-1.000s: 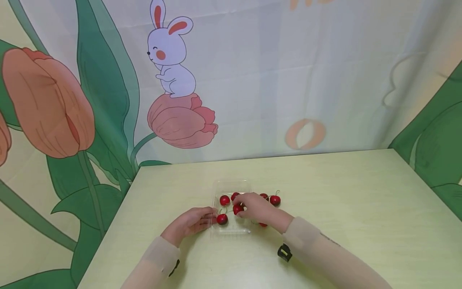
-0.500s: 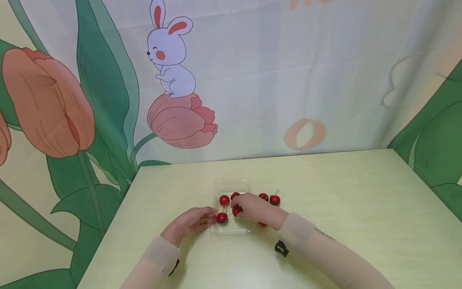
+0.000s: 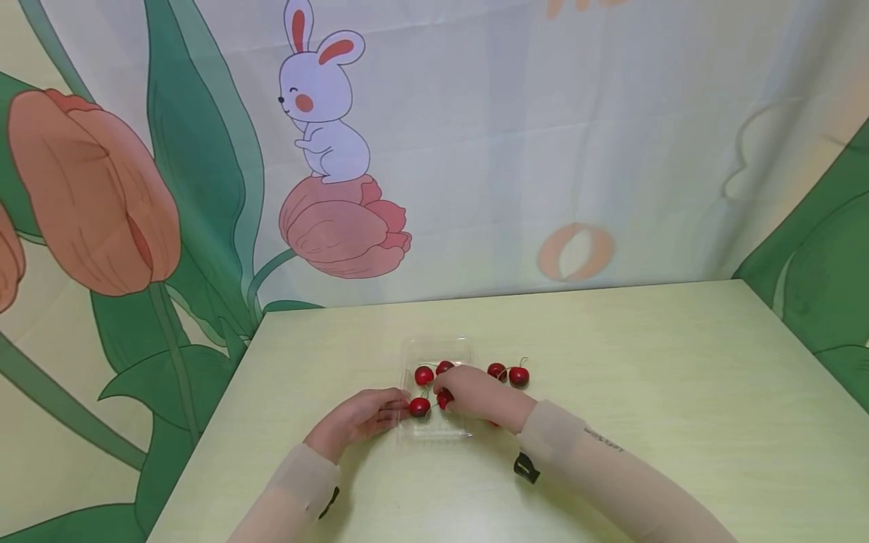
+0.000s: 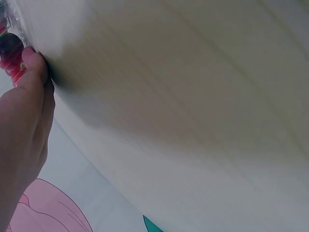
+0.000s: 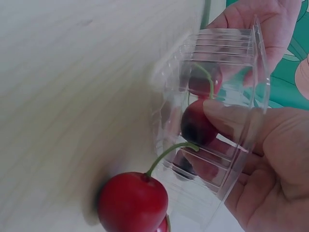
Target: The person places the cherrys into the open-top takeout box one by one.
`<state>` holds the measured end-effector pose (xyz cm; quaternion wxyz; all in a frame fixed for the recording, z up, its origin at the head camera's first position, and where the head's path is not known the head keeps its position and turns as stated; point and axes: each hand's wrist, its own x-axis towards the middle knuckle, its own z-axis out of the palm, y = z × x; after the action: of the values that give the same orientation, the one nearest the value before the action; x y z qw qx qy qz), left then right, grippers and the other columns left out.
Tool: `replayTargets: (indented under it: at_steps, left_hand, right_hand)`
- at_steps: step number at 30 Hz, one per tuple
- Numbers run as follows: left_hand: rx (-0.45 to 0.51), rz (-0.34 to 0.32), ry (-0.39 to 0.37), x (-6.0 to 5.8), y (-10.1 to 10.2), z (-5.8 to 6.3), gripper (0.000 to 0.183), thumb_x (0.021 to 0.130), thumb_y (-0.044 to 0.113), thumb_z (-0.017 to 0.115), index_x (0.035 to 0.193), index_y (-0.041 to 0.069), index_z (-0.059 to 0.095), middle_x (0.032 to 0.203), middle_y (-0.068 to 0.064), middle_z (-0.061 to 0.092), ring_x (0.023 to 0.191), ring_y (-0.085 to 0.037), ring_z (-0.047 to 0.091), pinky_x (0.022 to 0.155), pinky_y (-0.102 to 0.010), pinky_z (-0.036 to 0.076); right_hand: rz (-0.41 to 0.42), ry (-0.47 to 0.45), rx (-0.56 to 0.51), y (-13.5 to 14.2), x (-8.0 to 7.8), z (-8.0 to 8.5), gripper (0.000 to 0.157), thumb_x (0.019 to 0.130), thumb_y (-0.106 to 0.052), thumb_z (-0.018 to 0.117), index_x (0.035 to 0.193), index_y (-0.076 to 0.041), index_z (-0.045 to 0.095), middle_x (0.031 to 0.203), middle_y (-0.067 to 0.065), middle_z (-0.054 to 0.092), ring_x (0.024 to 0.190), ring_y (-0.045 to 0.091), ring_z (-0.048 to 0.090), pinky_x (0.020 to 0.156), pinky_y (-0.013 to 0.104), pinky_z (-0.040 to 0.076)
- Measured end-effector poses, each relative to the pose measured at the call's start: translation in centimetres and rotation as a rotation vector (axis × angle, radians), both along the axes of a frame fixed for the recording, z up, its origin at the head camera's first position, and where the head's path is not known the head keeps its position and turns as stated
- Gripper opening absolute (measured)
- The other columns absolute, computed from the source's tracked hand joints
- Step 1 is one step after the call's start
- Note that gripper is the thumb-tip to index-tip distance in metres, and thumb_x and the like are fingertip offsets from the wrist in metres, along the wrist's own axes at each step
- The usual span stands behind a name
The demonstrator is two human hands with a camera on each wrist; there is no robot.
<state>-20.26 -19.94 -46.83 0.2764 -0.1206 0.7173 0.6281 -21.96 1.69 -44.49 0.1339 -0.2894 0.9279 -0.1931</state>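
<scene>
Over a clear plastic box (image 3: pixel 437 432), my right hand (image 3: pixel 483 394) reaches in and pinches a dark red cherry (image 5: pixel 197 126) between thumb and fingers. My left hand (image 3: pixel 361 416) grips the left side of the box at its rim; in the left wrist view a cherry (image 4: pixel 11 46) shows through the plastic beside its tip. Inside the box lie more stemmed cherries: one at the front left (image 3: pixel 419 407), another behind it (image 3: pixel 424 375), and a third (image 3: pixel 444 367) partly covered by my right hand.
Right of the box, two cherries (image 3: pixel 519 376) lie on the pale wooden table (image 3: pixel 631 362), and a red sliver shows under my right wrist. The right wrist view has one loose cherry (image 5: pixel 133 203) up close. A printed curtain (image 3: pixel 462 151) hangs behind the table.
My right hand has moved a little left and toward me, with its cherry. The front-left cherry in the box has shifted slightly. My left hand stays put on the box.
</scene>
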Motion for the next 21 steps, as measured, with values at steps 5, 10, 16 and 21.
replayTargets:
  at_steps: [5,10,16,21]
  left_hand:
    - [-0.002,0.002,-0.001,-0.05,0.02,-0.08,0.04,0.105,0.021,0.054,0.133,-0.007,0.059,0.1,0.0,0.069,0.088,-0.01,0.064,0.077,-0.017,0.051]
    - [-0.005,0.008,-0.004,-0.08,0.06,-0.13,0.039,0.104,0.021,0.055,0.131,-0.006,0.06,0.099,0.0,0.069,0.087,-0.01,0.063,0.076,-0.017,0.051]
    - [-0.008,-0.001,0.003,-0.13,0.01,-0.29,0.038,0.104,0.022,0.055,0.13,-0.006,0.061,0.099,0.0,0.069,0.088,-0.009,0.063,0.077,-0.017,0.051]
    - [0.002,-0.006,0.008,-0.16,-0.09,-0.41,0.037,0.104,0.021,0.054,0.129,-0.006,0.061,0.099,0.0,0.068,0.088,-0.01,0.064,0.077,-0.017,0.05]
  right_hand:
    - [0.011,0.012,0.013,-0.24,0.05,0.0,0.025,0.09,-0.007,0.076,0.115,-0.006,0.074,0.109,0.008,0.076,0.1,0.023,0.067,0.1,0.04,0.054]
    - [0.013,0.014,0.017,-0.33,0.19,-0.06,0.024,0.089,-0.004,0.076,0.113,-0.005,0.074,0.107,0.008,0.076,0.098,0.022,0.067,0.098,0.04,0.054]
    - [0.01,0.02,0.019,-0.39,0.19,-0.23,0.023,0.089,-0.004,0.076,0.112,-0.006,0.074,0.105,0.008,0.076,0.095,0.021,0.066,0.096,0.039,0.055]
    - [0.019,0.027,0.027,-0.48,0.16,-0.3,0.022,0.089,-0.004,0.076,0.111,-0.006,0.074,0.104,0.007,0.075,0.093,0.02,0.065,0.095,0.038,0.055]
